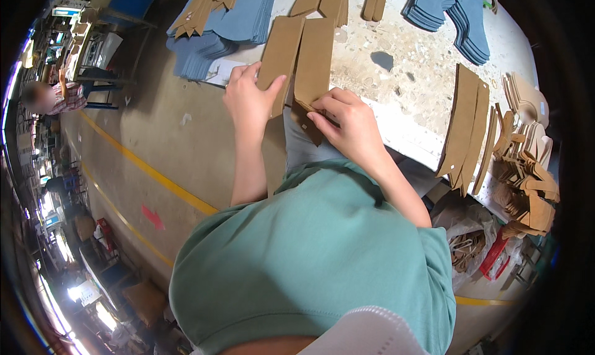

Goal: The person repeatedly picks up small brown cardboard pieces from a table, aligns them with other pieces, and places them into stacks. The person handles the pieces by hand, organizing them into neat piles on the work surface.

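At the table's near edge lie two strips of long brown, leather-like pieces side by side, a left stack (pixel 282 48) and a right stack (pixel 315 48). My left hand (pixel 246 101) grips the left stack by its outer edge, thumb on top and fingers at the side. With thumb and fingers closed, my right hand (pixel 348 118) pinches the near corner of the right stack, where layers are lifted. Below that corner a darker brown end (pixel 306 127) with a small white mark hangs over the edge. How many layers each hand grips is hidden.
On the white, worn tabletop (pixel 365 63) lie blue cut pieces (pixel 248 14) at far left and more blue stacks (pixel 471 32) at far right. Brown strips (pixel 465 122) sit to the right, beside a heap of brown scraps (pixel 533 194). A plastic bag (pixel 465 237) stands below.
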The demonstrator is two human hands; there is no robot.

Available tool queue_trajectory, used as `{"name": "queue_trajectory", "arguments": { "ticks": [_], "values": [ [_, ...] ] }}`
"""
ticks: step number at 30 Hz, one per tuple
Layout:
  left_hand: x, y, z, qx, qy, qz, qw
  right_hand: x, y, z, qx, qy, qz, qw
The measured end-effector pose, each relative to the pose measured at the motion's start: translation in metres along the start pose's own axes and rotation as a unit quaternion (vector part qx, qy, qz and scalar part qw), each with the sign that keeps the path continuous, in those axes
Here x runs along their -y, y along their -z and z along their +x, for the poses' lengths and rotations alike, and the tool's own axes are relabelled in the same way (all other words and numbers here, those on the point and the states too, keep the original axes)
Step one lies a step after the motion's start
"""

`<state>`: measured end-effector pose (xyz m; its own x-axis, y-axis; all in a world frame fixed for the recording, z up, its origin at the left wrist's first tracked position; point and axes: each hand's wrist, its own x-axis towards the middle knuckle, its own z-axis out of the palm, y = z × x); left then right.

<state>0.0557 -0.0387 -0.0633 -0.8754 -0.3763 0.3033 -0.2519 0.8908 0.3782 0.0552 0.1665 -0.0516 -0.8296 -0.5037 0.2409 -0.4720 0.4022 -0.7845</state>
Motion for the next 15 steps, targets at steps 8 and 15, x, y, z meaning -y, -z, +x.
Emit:
{"name": "queue_trajectory", "arguments": {
  "ticks": [8,15],
  "values": [
    [-0.001,-0.002,0.004,-0.018,-0.037,-0.033,0.999,-0.006,0.004,0.004,0.108,-0.021,0.035,0.993],
    [0.011,-0.006,0.013,0.036,-0.017,-0.236,0.971,-0.011,-0.004,-0.004,0.058,-0.013,0.042,0.997]
  ]
}}
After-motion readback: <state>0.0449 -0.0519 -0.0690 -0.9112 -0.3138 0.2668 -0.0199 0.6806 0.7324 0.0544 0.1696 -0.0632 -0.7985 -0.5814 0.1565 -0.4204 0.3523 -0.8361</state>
